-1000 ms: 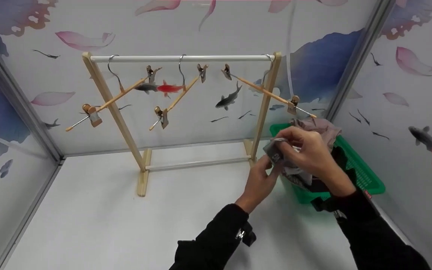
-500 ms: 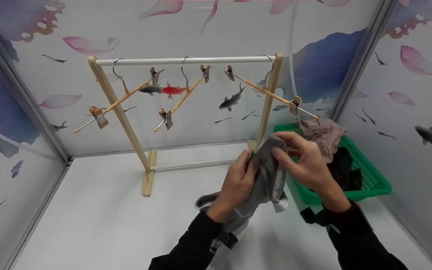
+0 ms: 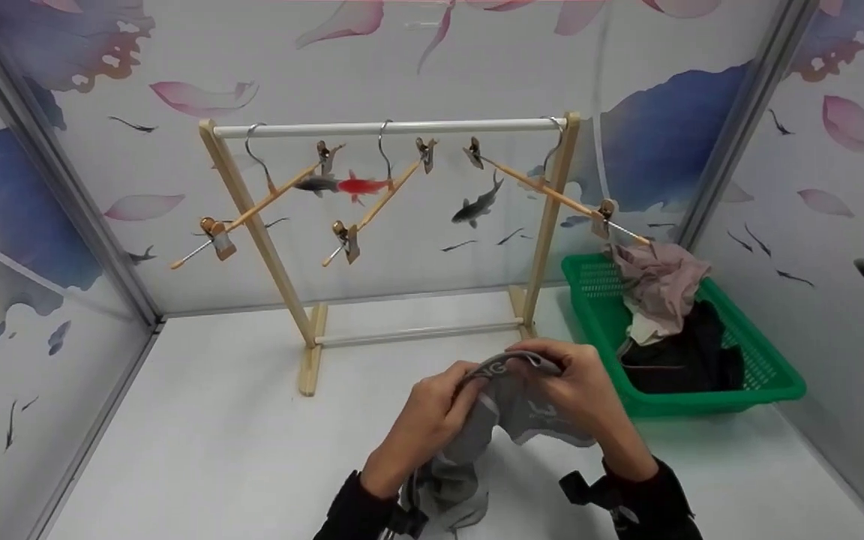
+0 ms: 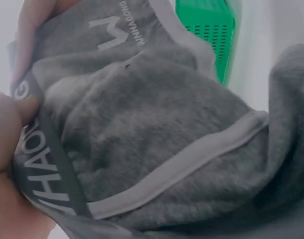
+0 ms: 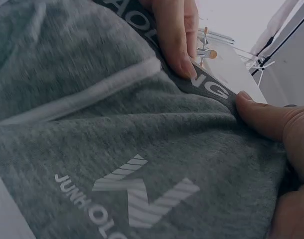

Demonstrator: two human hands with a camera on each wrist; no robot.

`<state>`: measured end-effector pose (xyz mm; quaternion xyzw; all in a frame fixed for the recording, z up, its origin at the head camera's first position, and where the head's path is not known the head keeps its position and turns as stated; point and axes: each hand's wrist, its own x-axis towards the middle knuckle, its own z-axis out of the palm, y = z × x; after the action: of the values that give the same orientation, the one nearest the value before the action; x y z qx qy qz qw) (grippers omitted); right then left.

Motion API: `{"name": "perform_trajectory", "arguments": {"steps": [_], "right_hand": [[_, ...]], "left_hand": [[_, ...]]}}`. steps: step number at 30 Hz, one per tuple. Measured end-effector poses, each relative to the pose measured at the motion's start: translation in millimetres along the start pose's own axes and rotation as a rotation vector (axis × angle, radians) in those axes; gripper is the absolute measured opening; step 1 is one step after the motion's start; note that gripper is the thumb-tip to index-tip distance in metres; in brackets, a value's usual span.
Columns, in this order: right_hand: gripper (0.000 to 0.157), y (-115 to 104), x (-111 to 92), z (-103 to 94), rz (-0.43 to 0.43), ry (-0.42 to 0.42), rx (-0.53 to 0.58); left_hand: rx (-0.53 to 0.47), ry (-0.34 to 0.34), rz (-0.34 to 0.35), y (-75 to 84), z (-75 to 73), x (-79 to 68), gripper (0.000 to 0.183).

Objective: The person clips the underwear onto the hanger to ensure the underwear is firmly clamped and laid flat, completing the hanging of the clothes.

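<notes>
A pair of grey underpants (image 3: 544,412) with pale trim hangs from both hands, low over the white table. The left hand (image 3: 428,412) pinches the lettered waistband (image 4: 52,169) at one side. Farther along the same band, the right hand (image 3: 582,390) grips it with thumb and fingers. White lettering and a striped logo (image 5: 147,191) show large on the fabric in the right wrist view. Below the left hand, the rest of the cloth droops in folds toward the left sleeve. Part of each hand's fingers is hidden behind the cloth.
A wooden rack (image 3: 274,255) with a white top bar (image 3: 402,129) stands behind the hands. Three clip hangers, including the middle hanger (image 3: 387,191), hang from it. At right, a green basket (image 3: 777,382) holds a pinkish garment (image 3: 661,289) and dark cloth (image 3: 687,352).
Both hands have drawn the underpants away from the basket, down toward the front of the table. The bunched cloth has opened out, with the waistband now stretched between the hands.
</notes>
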<state>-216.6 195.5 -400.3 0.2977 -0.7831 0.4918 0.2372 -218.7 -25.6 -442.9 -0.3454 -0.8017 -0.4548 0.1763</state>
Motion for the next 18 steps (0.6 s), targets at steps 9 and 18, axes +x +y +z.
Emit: {"name": "perform_trajectory", "arguments": {"steps": [9, 18], "right_hand": [[0.015, 6, -8, 9.6, 0.057, -0.035, 0.013], [0.018, 10, -11, -1.1, 0.078, -0.04, -0.041]], "left_hand": [[-0.006, -0.068, -0.056, -9.7, -1.5, -21.7, 0.021], [0.028, -0.16, -0.034, -12.3, -2.4, -22.4, 0.019]]}}
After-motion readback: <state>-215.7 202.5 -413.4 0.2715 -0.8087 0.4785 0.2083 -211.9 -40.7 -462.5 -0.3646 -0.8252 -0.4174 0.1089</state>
